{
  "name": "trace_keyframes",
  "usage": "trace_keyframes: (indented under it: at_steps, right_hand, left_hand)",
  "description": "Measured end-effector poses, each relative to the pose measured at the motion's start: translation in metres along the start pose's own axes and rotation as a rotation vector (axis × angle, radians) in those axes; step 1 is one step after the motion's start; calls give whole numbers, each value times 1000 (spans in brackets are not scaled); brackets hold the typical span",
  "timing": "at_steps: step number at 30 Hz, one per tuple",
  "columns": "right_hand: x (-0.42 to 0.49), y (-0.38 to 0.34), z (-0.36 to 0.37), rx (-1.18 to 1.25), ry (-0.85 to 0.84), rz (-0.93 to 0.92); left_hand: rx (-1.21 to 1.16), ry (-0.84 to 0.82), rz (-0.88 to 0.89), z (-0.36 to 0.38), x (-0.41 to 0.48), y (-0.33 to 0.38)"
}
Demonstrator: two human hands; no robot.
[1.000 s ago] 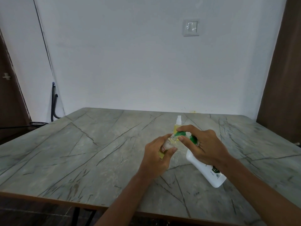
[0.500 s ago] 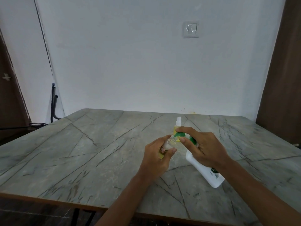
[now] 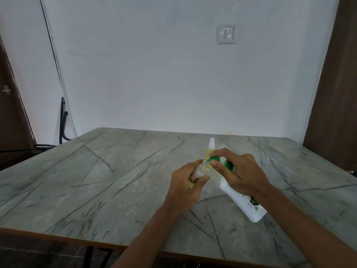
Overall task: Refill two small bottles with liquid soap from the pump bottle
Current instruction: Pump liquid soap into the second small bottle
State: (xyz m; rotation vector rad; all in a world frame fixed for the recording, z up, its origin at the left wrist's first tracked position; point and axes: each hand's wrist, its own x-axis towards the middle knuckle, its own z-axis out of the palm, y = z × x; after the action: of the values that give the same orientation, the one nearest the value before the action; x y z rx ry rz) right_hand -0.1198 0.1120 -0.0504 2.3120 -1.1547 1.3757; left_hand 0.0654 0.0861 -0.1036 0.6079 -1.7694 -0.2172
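Observation:
My right hand point(image 3: 243, 172) grips the white pump bottle point(image 3: 243, 200), tilted with its base low to the right, and my fingers wrap its green pump head point(image 3: 214, 159). The pump's spout meets the open neck of a small clear bottle point(image 3: 201, 169), which my left hand point(image 3: 188, 183) holds tilted above the table. A second small bottle point(image 3: 210, 148) with yellowish liquid and a white cap stands upright just behind my hands, partly hidden by my right fingers.
The grey marble-patterned table point(image 3: 116, 180) has its front edge close to me. Beyond it is a white wall with a light switch point(image 3: 226, 34). A dark metal frame point(image 3: 62, 120) leans at the left corner, and brown doors flank both sides.
Both hands hold almost the same pose. The pump bottle and small bottle stay pressed together, with only a slight shift of the view.

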Motion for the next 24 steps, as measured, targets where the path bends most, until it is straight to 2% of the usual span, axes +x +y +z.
trace_keyframes:
  at_steps: [4,13,24]
  right_hand:
    - [0,0,0,17,34,-6]
    - [-5,0,-3,-58,-49,-21]
    - [-3,2,0,-8,-30,-7]
  left_hand:
    - [-9,-16,9,1,-1,1]
    - [1,-3,-1,1,0,-3]
    - [9,-1,-4,0,1,-3]
